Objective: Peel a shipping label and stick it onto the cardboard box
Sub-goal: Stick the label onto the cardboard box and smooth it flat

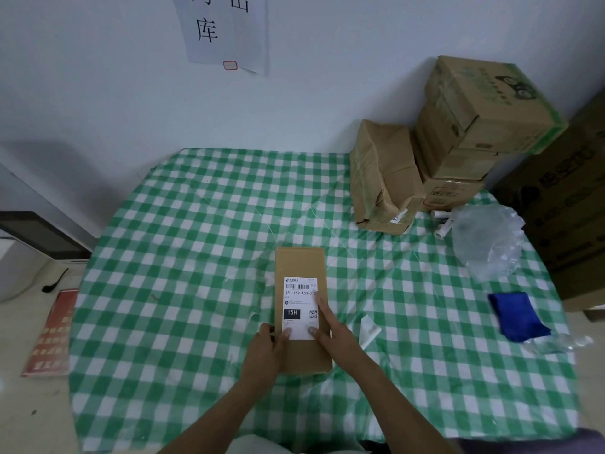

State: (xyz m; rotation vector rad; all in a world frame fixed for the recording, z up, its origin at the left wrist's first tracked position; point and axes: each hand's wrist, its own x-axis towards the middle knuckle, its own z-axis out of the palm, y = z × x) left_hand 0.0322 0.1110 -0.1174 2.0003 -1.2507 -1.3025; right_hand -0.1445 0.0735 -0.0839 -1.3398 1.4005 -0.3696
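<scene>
A long flat cardboard box (299,262) lies on the green checked tablecloth (183,244), near the front middle. A white shipping label (298,304) with a barcode and "15H" lies flat on its top. My left hand (266,347) rests at the box's near left edge, its thumb pressing the label's lower left corner. My right hand (330,329) lies along the label's right edge, the index finger stretched forward over it and the thumb on the lower right corner. A white strip of backing paper (368,330) lies just right of the box.
Several stacked cardboard boxes (471,126) and a crumpled brown parcel (381,178) stand at the back right. Clear plastic wrap (491,237), small white tubes (442,221) and a blue cloth (515,316) lie at the right. A red sign (54,332) lies on the floor left.
</scene>
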